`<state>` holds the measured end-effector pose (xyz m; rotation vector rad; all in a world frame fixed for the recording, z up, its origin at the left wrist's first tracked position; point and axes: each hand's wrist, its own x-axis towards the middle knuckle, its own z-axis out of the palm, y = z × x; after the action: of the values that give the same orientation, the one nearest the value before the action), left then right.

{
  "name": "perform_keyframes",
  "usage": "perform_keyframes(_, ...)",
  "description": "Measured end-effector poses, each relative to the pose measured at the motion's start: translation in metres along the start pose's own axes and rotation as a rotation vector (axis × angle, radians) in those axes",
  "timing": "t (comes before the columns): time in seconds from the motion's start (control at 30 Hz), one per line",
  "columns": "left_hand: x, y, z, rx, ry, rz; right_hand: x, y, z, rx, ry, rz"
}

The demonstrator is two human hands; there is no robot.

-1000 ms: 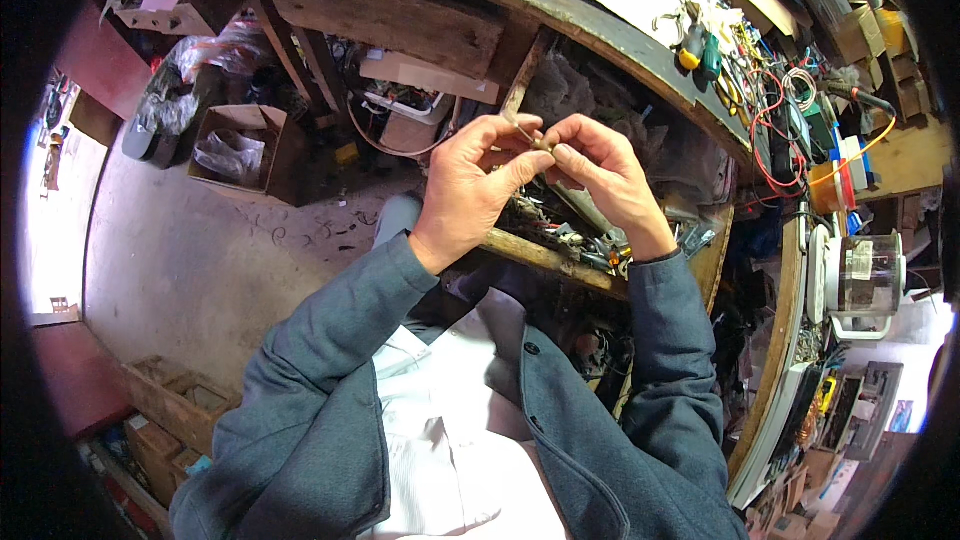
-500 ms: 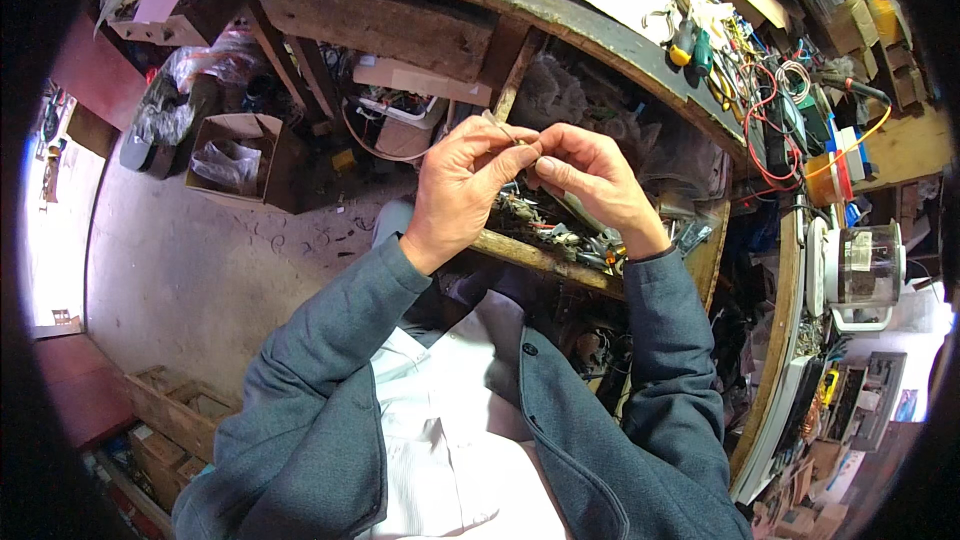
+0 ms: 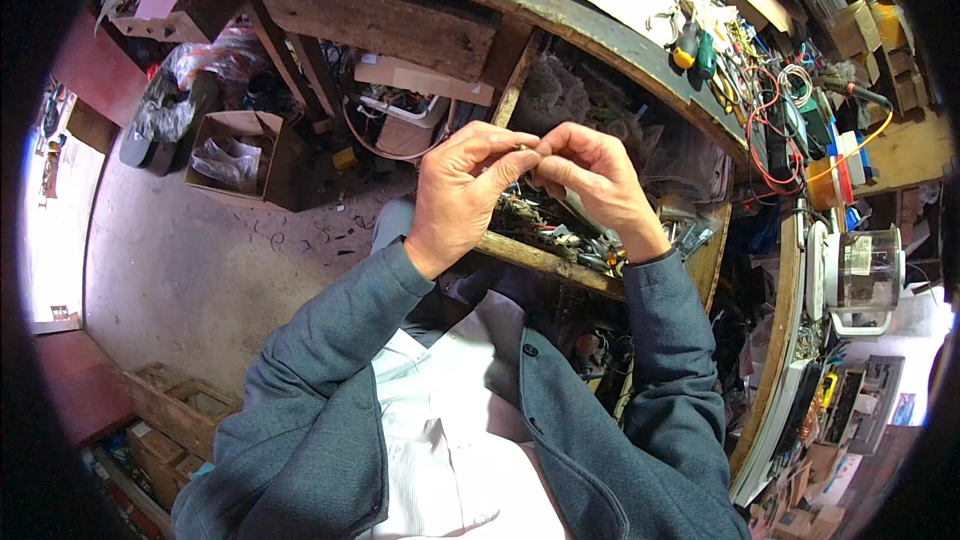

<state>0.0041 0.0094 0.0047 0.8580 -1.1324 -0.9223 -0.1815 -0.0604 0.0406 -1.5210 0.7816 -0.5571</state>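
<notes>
My left hand [image 3: 462, 190] and my right hand [image 3: 597, 180] meet at the fingertips, raised over an open drawer. Thumb and forefinger of each are pinched together around something tiny, mostly covered by the fingers and too small to name. Below them the wooden drawer [image 3: 550, 265] holds a jumble of small parts and tools [image 3: 560, 230]. Dark jacket sleeves cover both my forearms.
A workbench [image 3: 600, 40] curves across the far side. Screwdrivers [image 3: 686, 45], a red cable [image 3: 757, 130] and a multimeter-like device lie at its right end. A clear jug-like appliance [image 3: 868, 268] stands at right. An open cardboard box [image 3: 265, 162] sits on the floor at left.
My fingers have shifted slightly at the pinch, and the pale thin tip that showed above my left fingers is now out of sight. Both arms stay nearly in place.
</notes>
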Motion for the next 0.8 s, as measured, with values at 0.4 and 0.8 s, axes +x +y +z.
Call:
perform_keyframes(0.4,-0.001,0.002,0.0,0.009,-0.025,0.003,0.002,0.009,-0.006,0.001,-0.059,0.023)
perform_keyframes(0.8,0.0,-0.003,0.001,0.0,0.001,0.045,0.001,0.003,0.003,0.072,-0.057,-0.024)
